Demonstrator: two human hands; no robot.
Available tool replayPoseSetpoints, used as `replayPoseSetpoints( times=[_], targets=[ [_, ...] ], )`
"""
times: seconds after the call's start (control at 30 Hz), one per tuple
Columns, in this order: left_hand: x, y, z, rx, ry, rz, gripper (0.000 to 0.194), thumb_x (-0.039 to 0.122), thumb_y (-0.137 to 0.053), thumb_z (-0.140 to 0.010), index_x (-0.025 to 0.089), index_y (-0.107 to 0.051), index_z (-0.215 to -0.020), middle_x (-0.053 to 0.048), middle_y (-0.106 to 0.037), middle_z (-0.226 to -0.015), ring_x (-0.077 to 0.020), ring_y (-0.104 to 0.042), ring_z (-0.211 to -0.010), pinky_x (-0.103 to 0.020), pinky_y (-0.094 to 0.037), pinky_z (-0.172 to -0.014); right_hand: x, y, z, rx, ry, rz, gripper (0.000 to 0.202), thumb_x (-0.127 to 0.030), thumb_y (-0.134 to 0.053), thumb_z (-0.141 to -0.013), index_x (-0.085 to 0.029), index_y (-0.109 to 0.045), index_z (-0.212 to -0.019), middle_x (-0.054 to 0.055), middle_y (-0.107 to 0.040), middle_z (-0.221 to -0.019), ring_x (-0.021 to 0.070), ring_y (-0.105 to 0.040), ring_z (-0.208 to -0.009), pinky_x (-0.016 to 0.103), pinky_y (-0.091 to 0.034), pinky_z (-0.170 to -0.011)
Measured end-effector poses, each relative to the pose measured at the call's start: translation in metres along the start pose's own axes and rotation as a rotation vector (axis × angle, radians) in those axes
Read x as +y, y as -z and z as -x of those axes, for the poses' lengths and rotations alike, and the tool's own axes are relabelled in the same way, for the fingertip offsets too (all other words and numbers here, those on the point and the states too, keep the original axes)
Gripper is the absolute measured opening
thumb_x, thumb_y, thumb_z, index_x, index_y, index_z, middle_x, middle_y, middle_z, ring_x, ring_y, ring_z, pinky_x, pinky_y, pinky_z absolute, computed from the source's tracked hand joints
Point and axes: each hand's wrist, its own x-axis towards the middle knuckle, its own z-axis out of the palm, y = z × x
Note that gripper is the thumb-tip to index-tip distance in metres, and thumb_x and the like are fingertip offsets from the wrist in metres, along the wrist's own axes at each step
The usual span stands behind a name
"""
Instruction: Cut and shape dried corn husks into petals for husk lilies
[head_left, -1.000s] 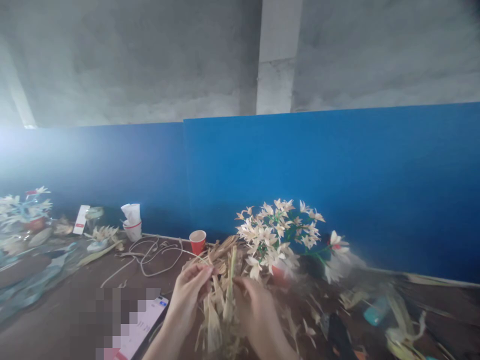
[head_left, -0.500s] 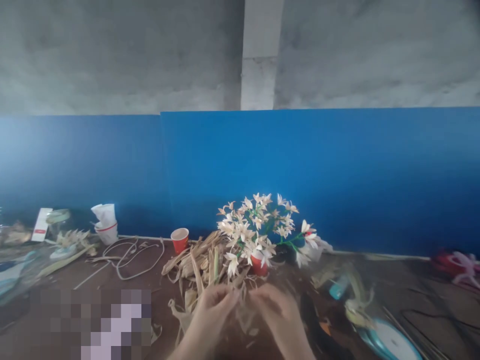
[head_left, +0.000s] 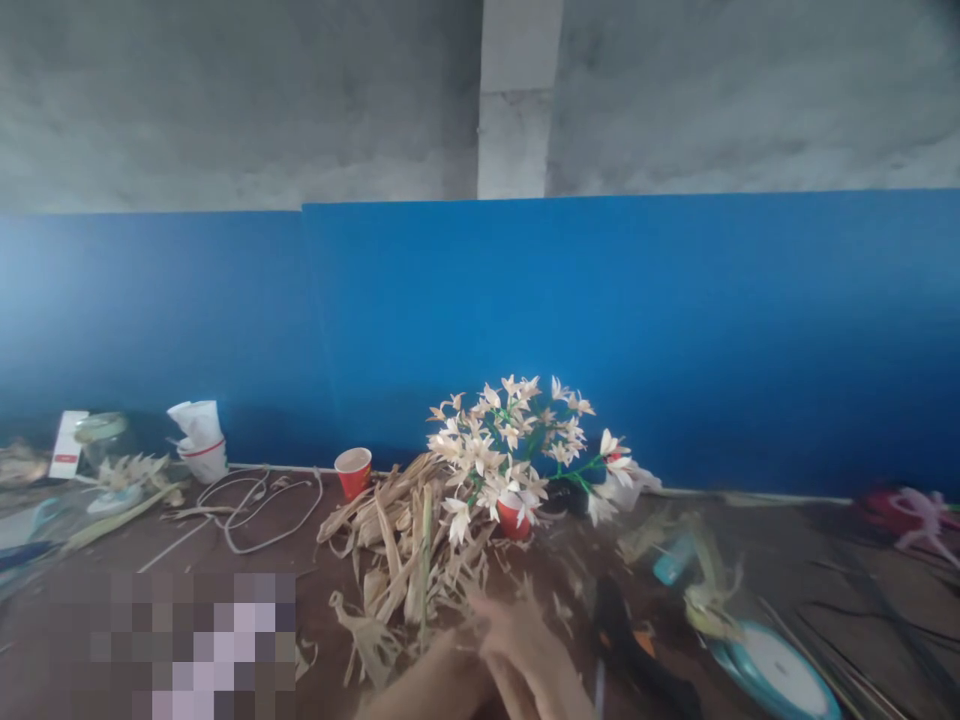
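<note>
Low in the middle, my right hand [head_left: 529, 650] crosses in front of my left hand [head_left: 442, 675], and both are smeared by motion. The fingers of my left hand are hidden behind the right one. Blur keeps me from seeing what, if anything, lies between the right fingers. Just beyond the hands lies a heap of dried corn husks [head_left: 409, 540], with torn strips at its near side. Behind it, a bunch of pale husk flowers [head_left: 480, 455] on green stems stands in a red paper cup [head_left: 514, 520].
Another red paper cup [head_left: 353, 474] stands left of the flowers, near a looped white cord [head_left: 247, 545]. A black-handled tool [head_left: 622, 640] lies right of my hands, beside a teal-edged ribbon spool [head_left: 780, 670]. A blue partition [head_left: 600, 300] closes off the back.
My hands were side by side with pinched fingertips; now they sit lower and overlap, the right in front of the left. The whole view has shifted slightly.
</note>
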Motion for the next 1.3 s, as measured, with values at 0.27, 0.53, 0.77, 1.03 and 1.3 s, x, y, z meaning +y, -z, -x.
replayPoseSetpoints(
  times=[0.27, 0.53, 0.77, 1.03, 1.3],
  targets=[
    [-0.006, -0.004, -0.007, 0.127, -0.200, -0.322, 0.014, 0.015, -0.054, -0.071, 0.017, -0.063, -0.061, -0.001, -0.062, -0.059, -0.0140, -0.054, -0.057, -0.021, -0.042, -0.055, 0.014, -0.008, 0.005, 0.007, -0.279, -0.081, 0.039, -0.046, -0.039, -0.088, -0.020, -0.066, -0.076, 0.004, -0.067, -0.065, 0.0172, -0.064, -0.062, 0.023, -0.049, -0.060],
    [-0.012, 0.007, -0.002, 0.069, -0.674, -0.635, 0.034, 0.011, -0.048, -0.078, 0.023, -0.064, -0.106, -0.013, -0.061, -0.118, -0.0236, -0.057, -0.107, -0.035, -0.048, -0.090, 0.023, -0.002, 0.001, -0.129, -0.566, -0.479, 0.045, -0.057, -0.053, -0.076, -0.018, -0.070, -0.062, 0.002, -0.060, -0.048, 0.0156, -0.056, -0.044, 0.023, -0.041, -0.042],
    [-0.010, 0.004, -0.005, 0.153, -0.629, -0.587, 0.022, 0.012, -0.048, -0.082, 0.020, -0.067, -0.077, -0.012, -0.066, -0.105, -0.0216, -0.063, -0.095, -0.032, -0.052, -0.082, 0.023, -0.008, 0.000, -0.058, -0.558, -0.489, 0.044, -0.056, -0.055, -0.075, -0.016, -0.070, -0.068, 0.004, -0.067, -0.059, 0.0163, -0.062, -0.053, 0.023, -0.048, -0.049],
    [-0.007, -0.005, -0.007, 0.254, -0.475, -0.406, 0.018, 0.011, -0.055, -0.074, 0.017, -0.061, -0.059, -0.005, -0.063, -0.065, -0.0164, -0.060, -0.063, -0.024, -0.047, -0.058, 0.020, -0.007, 0.005, -0.068, -0.387, -0.145, 0.017, -0.026, -0.053, -0.078, -0.016, -0.066, -0.076, 0.006, -0.070, -0.069, 0.0197, -0.066, -0.066, 0.025, -0.049, -0.062],
    [-0.012, -0.002, -0.011, 0.184, -0.239, -0.163, 0.015, 0.022, -0.055, -0.076, 0.015, -0.062, -0.064, -0.003, -0.061, -0.064, -0.0157, -0.057, -0.062, -0.023, -0.046, -0.058, 0.035, -0.009, 0.005, -0.103, -0.606, -0.390, 0.021, -0.031, -0.056, -0.073, -0.014, -0.068, -0.078, 0.006, -0.070, -0.071, 0.0205, -0.065, -0.068, 0.027, -0.050, -0.063]
  ],
)
